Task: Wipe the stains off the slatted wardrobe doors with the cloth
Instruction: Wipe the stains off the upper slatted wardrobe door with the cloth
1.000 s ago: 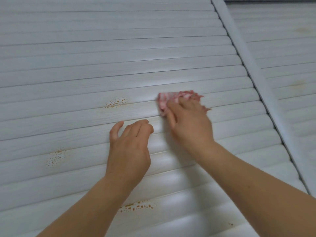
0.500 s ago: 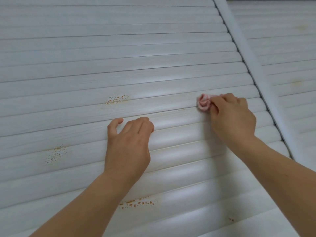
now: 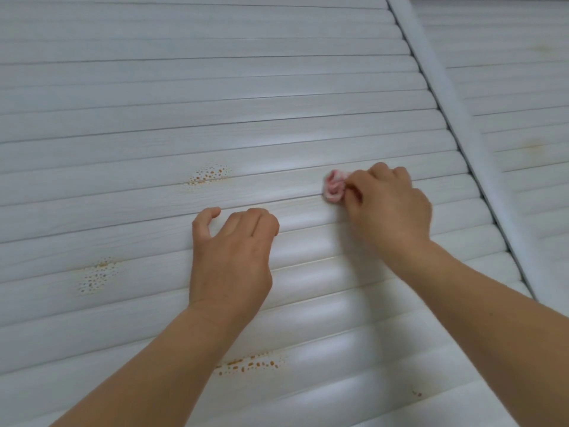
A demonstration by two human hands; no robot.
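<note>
The right hand (image 3: 389, 208) fingers pinch the cloth (image 3: 334, 186), now balled small and pressed to a slat right of centre after sliding right from mid-frame, the left hand (image 3: 231, 254) rests loosely curled, holding nothing, and three orange stains (image 3: 209, 174) at centre-left and below remain unwiped

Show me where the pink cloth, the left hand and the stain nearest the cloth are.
pink cloth (image 3: 334, 187), head view, on its bunched middle.
left hand (image 3: 232, 257), head view, on its back.
stain nearest the cloth (image 3: 210, 175), head view, on its speckled middle.
</note>
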